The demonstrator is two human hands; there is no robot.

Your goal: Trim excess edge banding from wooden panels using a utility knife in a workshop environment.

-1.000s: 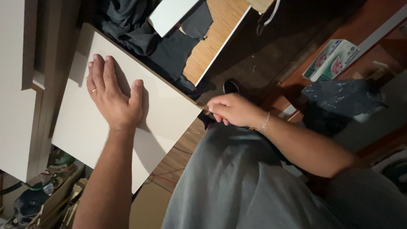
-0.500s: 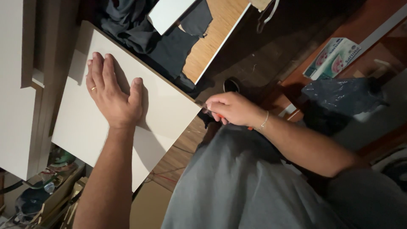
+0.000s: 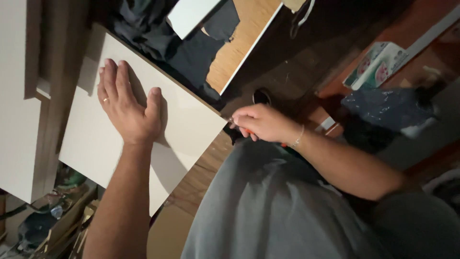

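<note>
While the left hand point(image 3: 125, 106) lies spread and flat, palm down, on the white panel point(image 3: 187, 125), the right hand point(image 3: 261, 122) is closed in a pinch on a small tool with an orange handle point(image 3: 245, 133), its tip meeting the panel's right-hand corner. What kind of tool it is cannot be told; most of it is hidden in the fist.

Relation noted: the panel's corner lies immediately left of the right hand, touching the tool tip, so the right hand is the nearer one to that point. The left hand rests well apart from it, towards the panel's far left part, fingers pointing to the far side.

Orientation: the panel lies flat and skewed to the view. Its long axis appears to run from the far left down to the near right, and the corner under attention points right, towards the right hand. The tool's axis looks to run roughly left to right, in line with that corner.

Surroundings: the panel rests on a wooden worktop point(image 3: 201, 168). Dark cloth point(image 3: 191, 52) lies just beyond its far edge, and a second board point(image 3: 242, 45) lies further off. A patterned box point(image 3: 378, 62) stands at far right, well apart.
</note>
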